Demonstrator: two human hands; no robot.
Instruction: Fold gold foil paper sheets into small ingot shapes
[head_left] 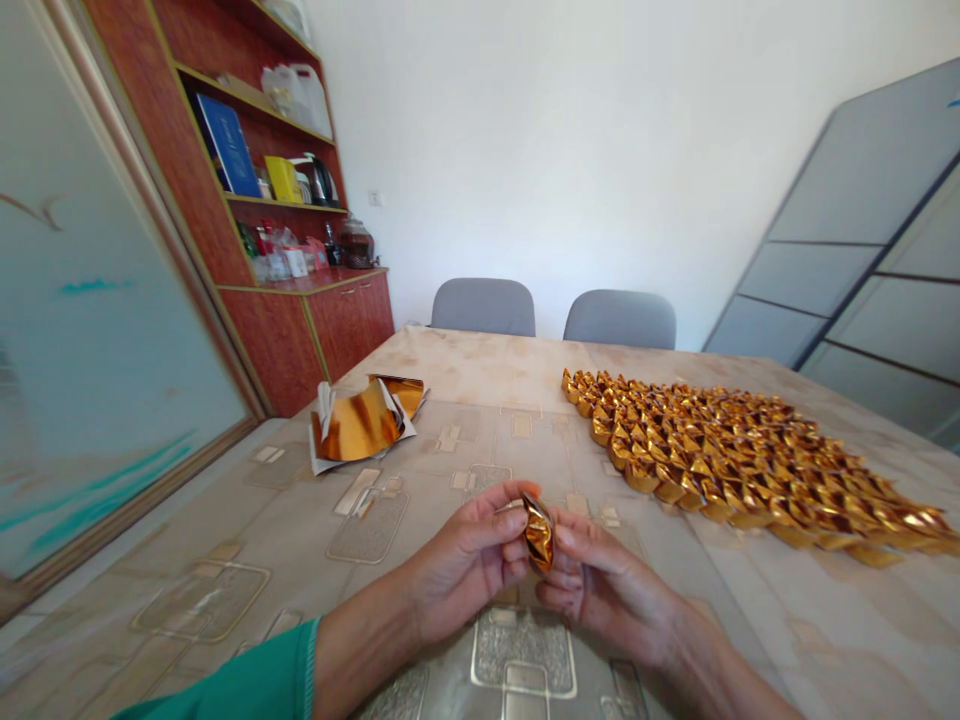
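Between my two hands is a small folded gold foil paper ingot (539,535), held upright above the table. My left hand (480,540) pinches its left edge with thumb and fingers. On the opposite side, my right hand (589,565) grips it with the thumb at the edge and the fingers curled beneath. To the right, many folded gold paper ingots (720,455) stand packed in rows on the table. A loose stack of gold foil paper sheets (360,425) with white backing lies curled at the left.
A patterned cloth covers the table (300,560). Two grey chairs (484,305) stand at its far side. A red-brown cabinet (345,330) with shelves of jugs, a kettle and jars rises at the left, beside a frosted sliding door (112,330). Grey panels (847,200) lean at the right.
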